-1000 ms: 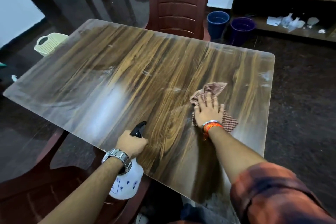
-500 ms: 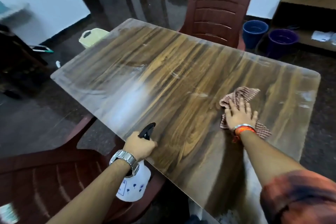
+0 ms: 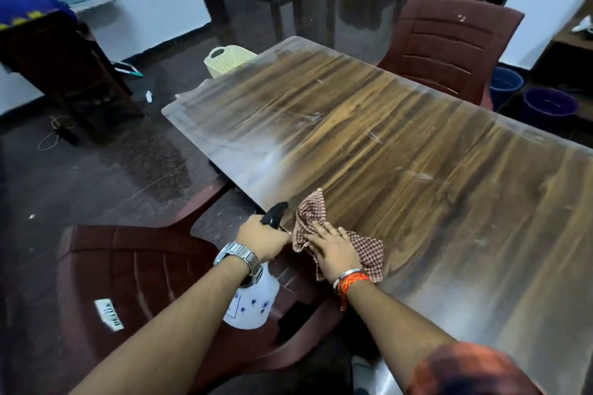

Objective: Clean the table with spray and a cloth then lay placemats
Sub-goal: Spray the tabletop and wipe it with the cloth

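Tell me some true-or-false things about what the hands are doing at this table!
1. The right hand lies flat on the checked red-and-white cloth. True.
2. The left hand holds a green glass bottle. False: it grips a white plastic spray bottle with a black trigger.
3. Placemats lie on the wood-grain table. False: none show on it yet.
4. A cream plastic basket sits beyond the table's far corner. True.
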